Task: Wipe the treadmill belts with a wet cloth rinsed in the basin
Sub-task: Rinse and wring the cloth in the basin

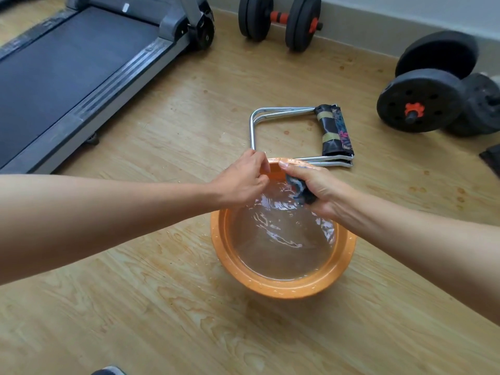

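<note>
An orange basin (pixel 284 290) of rippling water stands on the wooden floor in front of me. Over its far side, my right hand (pixel 322 185) grips a bunched dark wet cloth (pixel 301 190) just above the water. My left hand (pixel 240 182) hovers beside it over the far left rim, fingers curled, and no cloth shows in it. A narrow gap showing the orange rim separates the two hands. The treadmill's dark belt (pixel 62 77) lies at the upper left, well away from both hands.
A folded metal stool (pixel 303 133) with a dark patterned seat lies just beyond the basin. One black dumbbell (pixel 281 20) rests by the far wall, more dumbbells (pixel 427 98) at the right. Water drops dot the floor around the basin. A shoe tip (pixel 108 370) shows at the bottom edge.
</note>
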`<state>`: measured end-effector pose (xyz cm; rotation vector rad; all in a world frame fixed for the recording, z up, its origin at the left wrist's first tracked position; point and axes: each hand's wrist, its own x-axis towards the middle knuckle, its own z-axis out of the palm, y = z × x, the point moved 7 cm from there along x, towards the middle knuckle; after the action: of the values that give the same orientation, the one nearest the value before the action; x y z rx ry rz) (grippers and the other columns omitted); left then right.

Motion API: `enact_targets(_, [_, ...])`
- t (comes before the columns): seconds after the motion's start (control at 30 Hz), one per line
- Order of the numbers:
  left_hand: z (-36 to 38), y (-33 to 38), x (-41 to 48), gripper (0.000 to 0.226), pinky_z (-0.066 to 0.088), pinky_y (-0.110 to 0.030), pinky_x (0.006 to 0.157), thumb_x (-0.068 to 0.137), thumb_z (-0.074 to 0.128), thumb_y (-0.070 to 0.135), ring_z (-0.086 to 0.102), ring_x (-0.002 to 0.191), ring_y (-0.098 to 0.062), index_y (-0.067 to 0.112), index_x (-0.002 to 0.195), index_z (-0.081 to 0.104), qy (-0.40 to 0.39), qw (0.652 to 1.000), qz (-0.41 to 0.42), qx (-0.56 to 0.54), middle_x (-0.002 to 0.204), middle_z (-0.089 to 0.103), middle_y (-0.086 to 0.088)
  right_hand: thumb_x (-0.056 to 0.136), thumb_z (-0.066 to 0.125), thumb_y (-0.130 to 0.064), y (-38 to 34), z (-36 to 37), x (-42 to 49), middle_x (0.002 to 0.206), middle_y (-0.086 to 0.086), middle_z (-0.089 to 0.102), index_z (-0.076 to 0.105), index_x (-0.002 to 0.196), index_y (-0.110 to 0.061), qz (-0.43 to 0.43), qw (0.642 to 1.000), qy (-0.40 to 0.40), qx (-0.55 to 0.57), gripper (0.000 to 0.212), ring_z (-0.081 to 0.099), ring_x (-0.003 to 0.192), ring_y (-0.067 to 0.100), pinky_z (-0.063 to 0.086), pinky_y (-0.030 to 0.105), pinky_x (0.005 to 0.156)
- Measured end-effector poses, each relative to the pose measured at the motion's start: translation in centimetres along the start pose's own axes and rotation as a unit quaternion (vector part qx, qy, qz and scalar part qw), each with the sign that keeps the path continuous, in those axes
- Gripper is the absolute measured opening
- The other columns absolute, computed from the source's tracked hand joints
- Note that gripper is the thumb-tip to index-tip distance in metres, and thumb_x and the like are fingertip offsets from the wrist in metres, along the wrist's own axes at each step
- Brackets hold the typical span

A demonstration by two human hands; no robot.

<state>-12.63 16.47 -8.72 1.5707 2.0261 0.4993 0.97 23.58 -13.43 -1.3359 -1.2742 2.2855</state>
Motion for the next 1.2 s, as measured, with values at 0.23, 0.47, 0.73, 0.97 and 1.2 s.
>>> enact_targets(0.23, [-0.1, -0.3, 0.0, 0.010, 0.042, -0.031, 0.085, 0.099, 0.051, 0.016, 0.059, 0.101, -0.020, 0.020, 0.108, 0.056, 0.005, 1.000, 0.000, -0.001, 0.113, 0.049, -0.001, 0.091, 0.062, 0.011, 0.2, 0.9, -0.4, 0.088, 0.016, 0.062, 0.051, 0.094, -0.016, 0.049, 0.991, -0.032, 0.122, 0.030, 0.068, 0.077, 0.022, 0.058, 0.033, 0.060])
enact_targets(0.47, [0.1, -0.4, 0.0, 0.009, 0.044, -0.031, 0.081, 0.101, 0.049, 0.016, 0.060, 0.098, -0.019, 0.019, 0.106, 0.056, 0.005, 1.000, -0.007, -0.001, 0.108, 0.047, 0.002, 0.091, 0.065, -0.031, -0.1, 0.1, -0.7, 0.062, -0.003, 0.041, 0.045, 0.063, -0.024, 0.047, 0.999, -0.004, 0.024, 0.035, 0.031, 0.051, 0.011, 0.023, 0.024, 0.048])
enact_targets(0.73, [0.5, 0.0, 0.3, 0.008, 0.048, -0.036, 0.091, 0.100, 0.050, 0.018, 0.061, 0.100, -0.021, 0.020, 0.106, 0.055, -0.003, 1.000, -0.010, 0.001, 0.115, 0.049, -0.003, 0.105, 0.053, -0.045, -1.6, 1.1, -0.7, 0.050, -0.003, 0.029, 0.037, 0.062, -0.024, -0.037, 0.997, 0.014, -0.065, 0.051, 0.021, 0.041, 0.013, 0.015, 0.019, 0.045])
enact_targets(0.97, [0.9, 0.2, 0.1, 0.008, 0.043, -0.033, 0.086, 0.100, 0.049, 0.016, 0.055, 0.094, -0.018, 0.020, 0.106, 0.053, -0.013, 1.000, -0.012, 0.000, 0.116, 0.048, -0.004, 0.108, 0.050, -0.039, -2.1, 1.3, -0.5, 0.049, -0.002, 0.032, 0.041, 0.066, -0.021, -0.064, 0.993, 0.008, -0.099, 0.046, 0.023, 0.040, 0.012, 0.016, 0.018, 0.046])
enact_targets(1.2, [2.0, -0.5, 0.2, 0.010, 0.037, -0.028, 0.081, 0.100, 0.049, 0.013, 0.052, 0.091, -0.017, 0.016, 0.108, 0.053, -0.028, 1.000, -0.005, 0.001, 0.114, 0.047, -0.004, 0.097, 0.056, -0.041, -1.2, 1.9, -0.2, 0.057, -0.004, 0.026, 0.032, 0.059, -0.027, -0.011, 0.996, -0.049, -0.077, 0.048, 0.018, 0.046, 0.013, 0.015, 0.026, 0.042])
